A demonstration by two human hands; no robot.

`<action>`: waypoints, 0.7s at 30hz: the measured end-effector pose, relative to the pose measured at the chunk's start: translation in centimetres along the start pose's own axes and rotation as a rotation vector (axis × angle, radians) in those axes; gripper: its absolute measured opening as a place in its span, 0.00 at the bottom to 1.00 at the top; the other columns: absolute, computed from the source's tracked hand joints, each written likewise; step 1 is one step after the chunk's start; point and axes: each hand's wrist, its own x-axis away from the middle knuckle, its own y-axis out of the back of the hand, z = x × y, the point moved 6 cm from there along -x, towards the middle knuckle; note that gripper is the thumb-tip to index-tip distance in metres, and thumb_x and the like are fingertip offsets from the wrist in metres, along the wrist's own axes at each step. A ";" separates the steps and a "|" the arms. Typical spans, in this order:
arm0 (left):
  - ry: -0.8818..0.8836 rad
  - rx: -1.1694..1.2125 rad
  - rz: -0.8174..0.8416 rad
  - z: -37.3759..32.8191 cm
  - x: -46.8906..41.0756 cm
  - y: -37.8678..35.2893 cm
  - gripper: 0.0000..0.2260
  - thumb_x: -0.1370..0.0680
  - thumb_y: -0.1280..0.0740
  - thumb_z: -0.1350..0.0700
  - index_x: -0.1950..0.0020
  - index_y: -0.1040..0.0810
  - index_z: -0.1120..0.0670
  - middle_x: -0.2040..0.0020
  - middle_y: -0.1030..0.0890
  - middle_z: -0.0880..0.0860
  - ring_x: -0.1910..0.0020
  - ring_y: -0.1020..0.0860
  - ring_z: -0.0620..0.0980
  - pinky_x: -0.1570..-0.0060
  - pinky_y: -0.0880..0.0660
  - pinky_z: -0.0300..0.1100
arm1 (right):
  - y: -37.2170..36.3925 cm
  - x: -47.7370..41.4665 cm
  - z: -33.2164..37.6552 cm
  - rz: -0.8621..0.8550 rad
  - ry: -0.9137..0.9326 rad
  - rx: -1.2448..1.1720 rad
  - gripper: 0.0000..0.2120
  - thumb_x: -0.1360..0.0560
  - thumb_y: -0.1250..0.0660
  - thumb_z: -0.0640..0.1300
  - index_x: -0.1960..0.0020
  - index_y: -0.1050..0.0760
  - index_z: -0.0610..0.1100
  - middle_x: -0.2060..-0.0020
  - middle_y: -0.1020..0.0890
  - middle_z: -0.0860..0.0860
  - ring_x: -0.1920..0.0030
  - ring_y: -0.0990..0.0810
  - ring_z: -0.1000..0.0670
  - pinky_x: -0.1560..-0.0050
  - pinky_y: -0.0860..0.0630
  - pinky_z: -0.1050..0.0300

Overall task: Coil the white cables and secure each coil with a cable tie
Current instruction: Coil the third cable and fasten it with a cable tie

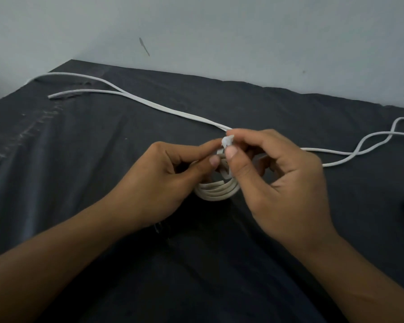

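We've both hands pinched on the cable tie point(227, 141), its strap looping down around the coil point(217, 188) directly beneath; right hand point(282, 180) nearer the head, left hand point(173, 178) alongside.

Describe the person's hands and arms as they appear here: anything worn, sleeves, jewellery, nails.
Both forearms are bare up to the frame edge: no sleeves show. The left hand and the right hand wear no gloves, and no rings, watch or bracelets are visible on the fingers or wrists. The thumbnails that show are short and unpainted. No marks or bandages can be seen.
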 end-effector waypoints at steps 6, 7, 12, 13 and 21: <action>-0.031 0.038 0.017 -0.1 -0.1 -0.3 0.13 0.22 0.35 0.55 0.38 0.21 0.47 0.50 0.16 0.36 0.52 0.19 0.31 0.52 0.28 0.24 | -0.1 -0.2 -0.9 0.075 -0.072 -0.002 0.09 0.25 0.28 0.39 0.45 0.20 0.46 0.56 0.19 0.54 0.54 0.19 0.50 0.60 0.24 0.59; -0.044 0.027 0.013 -0.2 -0.1 -0.3 0.13 0.22 0.35 0.55 0.38 0.21 0.46 0.52 0.16 0.34 0.53 0.20 0.30 0.53 0.28 0.23 | -0.1 -0.2 -0.8 0.077 -0.052 0.006 0.08 0.25 0.28 0.39 0.47 0.19 0.46 0.56 0.18 0.54 0.54 0.19 0.51 0.61 0.24 0.58; -0.062 0.021 -0.056 0.0 -0.1 -0.4 0.14 0.24 0.35 0.53 0.39 0.21 0.46 0.57 0.16 0.32 0.56 0.21 0.28 0.55 0.28 0.23 | 0.0 -0.2 -0.2 0.061 0.092 0.112 0.06 0.23 0.29 0.36 0.47 0.16 0.41 0.55 0.16 0.51 0.54 0.18 0.55 0.53 0.25 0.64; -0.063 0.024 -0.065 0.1 -0.1 -0.5 0.14 0.24 0.35 0.53 0.39 0.21 0.46 0.58 0.16 0.32 0.57 0.21 0.28 0.55 0.28 0.23 | 0.0 -0.2 -0.1 0.054 0.124 0.148 0.06 0.23 0.29 0.36 0.47 0.16 0.40 0.54 0.15 0.50 0.54 0.18 0.54 0.52 0.24 0.63; -0.088 -0.021 -0.076 -0.4 -0.3 -0.8 0.11 0.24 0.35 0.54 0.43 0.19 0.46 0.63 0.17 0.33 0.61 0.20 0.29 0.60 0.27 0.23 | 0.5 -0.2 0.7 0.019 0.284 0.291 0.06 0.22 0.31 0.37 0.47 0.16 0.40 0.55 0.15 0.47 0.57 0.19 0.49 0.56 0.25 0.61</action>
